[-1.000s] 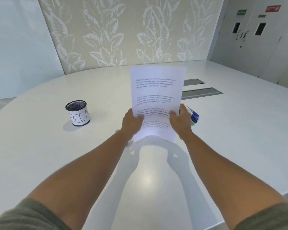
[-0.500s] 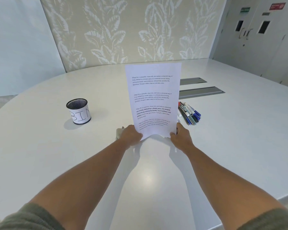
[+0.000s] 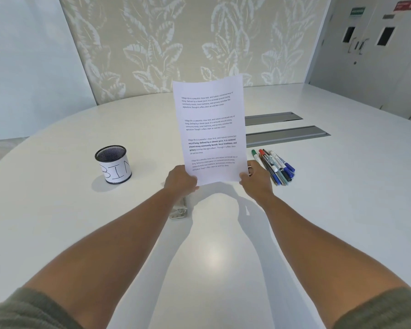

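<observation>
A: Where is the sheet (image 3: pixel 209 129) right now?

B: Up off the tabletop (image 3: pixel 57 222), standing nearly upright between the two hands, printed side toward the person. The left hand (image 3: pixel 179 180) pinches its lower left corner. The right hand (image 3: pixel 255 178) pinches the lower right one, thumb on the front face.

A: Why by the bottom corners?

B: My guess is that it leaves all four blocks of print uncovered for reading. Two holds set apart also stop a limp page from flopping over, though the top edge does bow a little.

A: What sits around the hands?

B: Just right of the right hand lies a bunch of pens and markers (image 3: pixel 274 167), side by side and within easy reach. Well off to the left of the left hand stands a mesh cup (image 3: pixel 114 166) labelled BIN. Under the left wrist is a small pale folded thing (image 3: pixel 179 208) that I cannot identify. Beyond the right hand, two grey hatches (image 3: pixel 285 135) are set into the tabletop.

A: And the step in hand?

B: Reading or checking the page, I'd judge. One passage is bold, so marking it with a pen may come next.
</observation>
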